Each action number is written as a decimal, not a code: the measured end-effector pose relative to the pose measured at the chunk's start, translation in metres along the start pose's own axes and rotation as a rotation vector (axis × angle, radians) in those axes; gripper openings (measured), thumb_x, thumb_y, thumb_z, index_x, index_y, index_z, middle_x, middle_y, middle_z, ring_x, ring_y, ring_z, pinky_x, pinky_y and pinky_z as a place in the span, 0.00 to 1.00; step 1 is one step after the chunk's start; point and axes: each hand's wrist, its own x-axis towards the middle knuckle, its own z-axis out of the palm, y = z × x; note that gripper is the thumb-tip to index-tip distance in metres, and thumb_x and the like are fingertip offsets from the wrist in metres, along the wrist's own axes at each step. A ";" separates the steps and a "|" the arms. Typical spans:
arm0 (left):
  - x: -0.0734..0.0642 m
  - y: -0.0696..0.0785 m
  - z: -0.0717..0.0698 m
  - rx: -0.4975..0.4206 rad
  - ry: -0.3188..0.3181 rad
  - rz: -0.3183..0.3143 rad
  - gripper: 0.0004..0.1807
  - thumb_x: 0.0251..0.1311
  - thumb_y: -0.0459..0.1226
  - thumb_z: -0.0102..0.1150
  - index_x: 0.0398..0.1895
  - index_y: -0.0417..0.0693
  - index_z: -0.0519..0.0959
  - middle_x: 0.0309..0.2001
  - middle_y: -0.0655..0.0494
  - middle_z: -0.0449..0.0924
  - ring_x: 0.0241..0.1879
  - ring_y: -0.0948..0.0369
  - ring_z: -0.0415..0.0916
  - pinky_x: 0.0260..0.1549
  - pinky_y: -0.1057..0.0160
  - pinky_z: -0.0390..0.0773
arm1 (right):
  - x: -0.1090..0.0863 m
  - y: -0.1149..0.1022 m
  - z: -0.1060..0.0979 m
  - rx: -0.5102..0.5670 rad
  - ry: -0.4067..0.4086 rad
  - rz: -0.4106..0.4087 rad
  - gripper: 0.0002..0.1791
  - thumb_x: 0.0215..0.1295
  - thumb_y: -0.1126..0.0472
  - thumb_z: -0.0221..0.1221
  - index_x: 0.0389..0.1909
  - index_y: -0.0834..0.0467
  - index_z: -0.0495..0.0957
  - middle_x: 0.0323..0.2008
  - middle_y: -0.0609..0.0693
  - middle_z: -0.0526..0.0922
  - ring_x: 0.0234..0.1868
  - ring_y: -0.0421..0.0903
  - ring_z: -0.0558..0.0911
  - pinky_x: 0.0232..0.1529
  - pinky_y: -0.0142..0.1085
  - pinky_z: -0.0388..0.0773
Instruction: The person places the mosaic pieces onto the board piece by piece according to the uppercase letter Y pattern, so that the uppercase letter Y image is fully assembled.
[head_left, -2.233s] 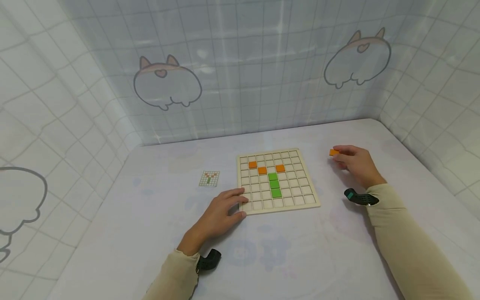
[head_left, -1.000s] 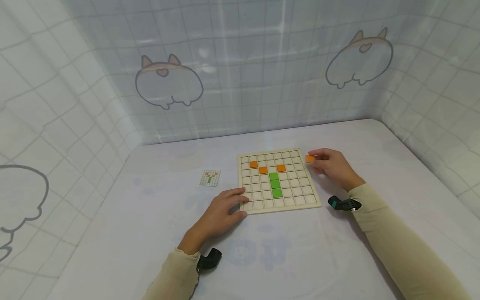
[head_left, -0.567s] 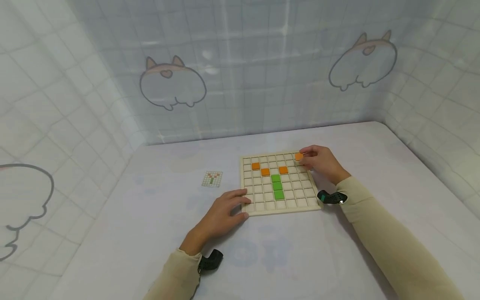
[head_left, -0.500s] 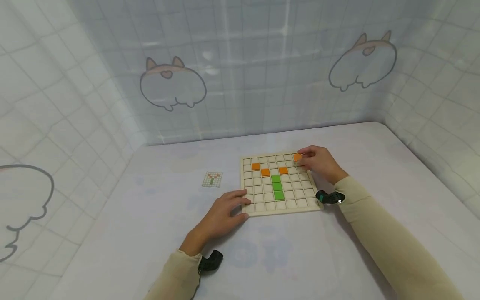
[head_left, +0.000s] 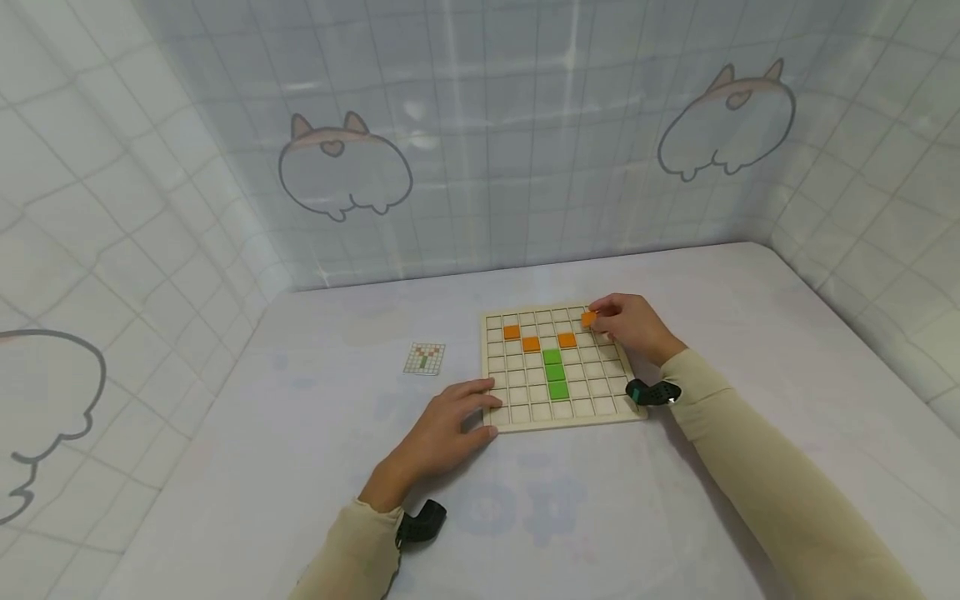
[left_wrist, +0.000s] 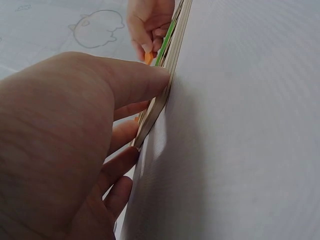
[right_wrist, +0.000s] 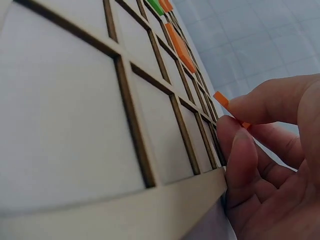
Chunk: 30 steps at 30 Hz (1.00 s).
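Note:
Thumb and fingers of my right hand (head_left: 636,323) pinch an orange square tile (head_left: 588,319) over the back right part of the gridded wooden board (head_left: 517,423). In the right wrist view this tile (right_wrist: 220,98) is tilted and close over the grid. My left hand (head_left: 446,429) rests at the board's front left corner, its fingers on the left edge and its thumb at the front edge. Three green tiles (head_left: 554,373) form a column in the board's cells. Orange tiles lie on the left (head_left: 512,332), nearer the middle (head_left: 531,344), and right of the column's top (head_left: 567,340).
A small pattern card (head_left: 424,358) lies left of the board, printed with a grid and a Y shape in orange and green. The pale cloth-covered table (head_left: 315,467) meets a tiled-print curtain (head_left: 510,167) at the back.
My right hand has carried the orange tile leftward, from the table on the right to above the board's back right cells. The left hand stays at the board's corner.

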 end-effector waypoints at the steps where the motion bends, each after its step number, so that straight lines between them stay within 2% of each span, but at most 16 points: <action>1: 0.000 0.000 0.000 0.002 0.002 0.002 0.19 0.63 0.41 0.67 0.58 0.50 0.81 0.71 0.54 0.67 0.72 0.53 0.60 0.67 0.47 0.61 | 0.001 0.000 0.001 -0.013 0.006 -0.002 0.21 0.67 0.60 0.61 0.60 0.61 0.77 0.53 0.59 0.80 0.47 0.53 0.78 0.45 0.41 0.77; 7: 0.001 0.000 0.000 0.004 0.011 0.015 0.19 0.64 0.41 0.66 0.58 0.50 0.81 0.71 0.53 0.67 0.72 0.53 0.60 0.67 0.46 0.62 | 0.003 0.000 0.003 -0.086 0.033 -0.035 0.20 0.67 0.59 0.62 0.58 0.61 0.78 0.52 0.59 0.81 0.53 0.55 0.77 0.54 0.48 0.74; 17: 0.002 -0.001 0.001 0.002 0.001 0.008 0.19 0.64 0.41 0.66 0.58 0.50 0.81 0.71 0.53 0.67 0.72 0.53 0.60 0.67 0.46 0.62 | 0.004 -0.001 0.003 -0.156 0.000 -0.076 0.19 0.68 0.60 0.60 0.58 0.62 0.79 0.49 0.60 0.81 0.48 0.55 0.78 0.51 0.48 0.75; 20: 0.002 0.000 0.000 0.003 0.000 0.006 0.19 0.64 0.41 0.66 0.57 0.50 0.81 0.71 0.53 0.67 0.72 0.53 0.60 0.67 0.46 0.62 | 0.005 -0.003 0.001 -0.158 -0.029 -0.080 0.19 0.69 0.59 0.60 0.58 0.62 0.79 0.49 0.60 0.81 0.49 0.55 0.78 0.51 0.49 0.75; 25: 0.001 0.002 -0.001 -0.001 0.007 0.014 0.19 0.63 0.40 0.67 0.57 0.49 0.81 0.71 0.52 0.68 0.71 0.52 0.61 0.67 0.45 0.62 | 0.006 -0.004 -0.002 -0.147 -0.077 -0.071 0.19 0.68 0.59 0.61 0.58 0.60 0.79 0.49 0.59 0.81 0.44 0.54 0.80 0.48 0.47 0.77; 30: 0.000 0.001 -0.001 -0.003 0.009 0.016 0.19 0.63 0.40 0.67 0.57 0.49 0.81 0.71 0.52 0.68 0.71 0.52 0.61 0.67 0.45 0.62 | 0.005 -0.006 -0.002 -0.155 -0.093 -0.067 0.19 0.69 0.59 0.60 0.59 0.60 0.79 0.48 0.58 0.81 0.42 0.52 0.80 0.46 0.45 0.77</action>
